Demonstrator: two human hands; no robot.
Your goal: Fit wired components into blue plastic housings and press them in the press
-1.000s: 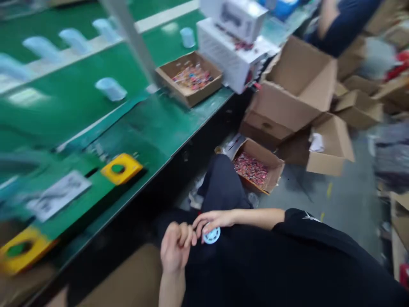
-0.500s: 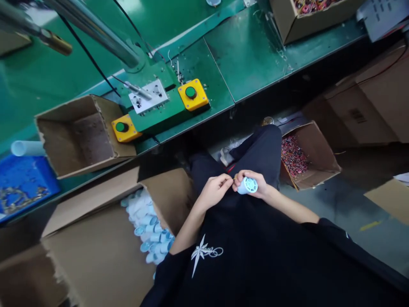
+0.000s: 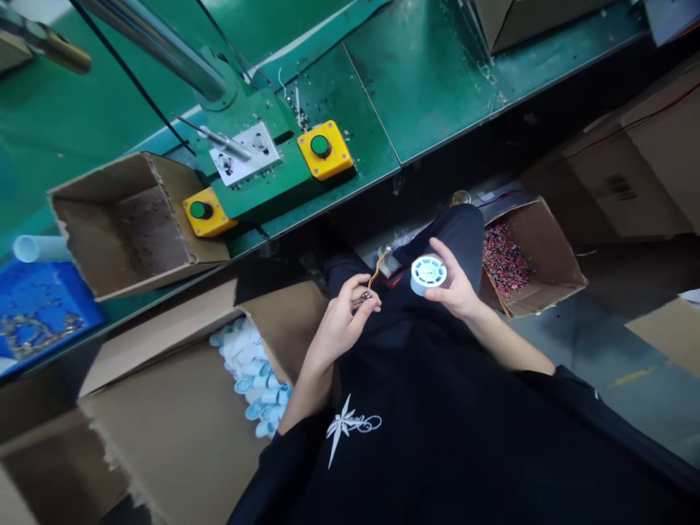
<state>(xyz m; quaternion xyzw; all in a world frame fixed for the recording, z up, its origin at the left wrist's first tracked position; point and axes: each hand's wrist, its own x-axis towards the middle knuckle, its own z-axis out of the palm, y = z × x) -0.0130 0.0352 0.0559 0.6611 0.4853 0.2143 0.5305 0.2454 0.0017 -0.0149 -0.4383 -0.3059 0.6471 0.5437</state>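
Fingers of the right hand are gripping a pale blue round fan housing above the lap. The left hand is pinching a small wired part, its orange wire trailing up. Both are hovering near the green worktop, left of a box of small parts.

Place: we sit at a factory assembly line.
Beyond our hands: green surface, yellow push-buttons.
Beside them: cartons of parts.

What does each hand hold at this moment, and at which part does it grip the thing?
The right hand holds a small pale blue round part by its side. The left hand pinches a thin wire near its lower end.
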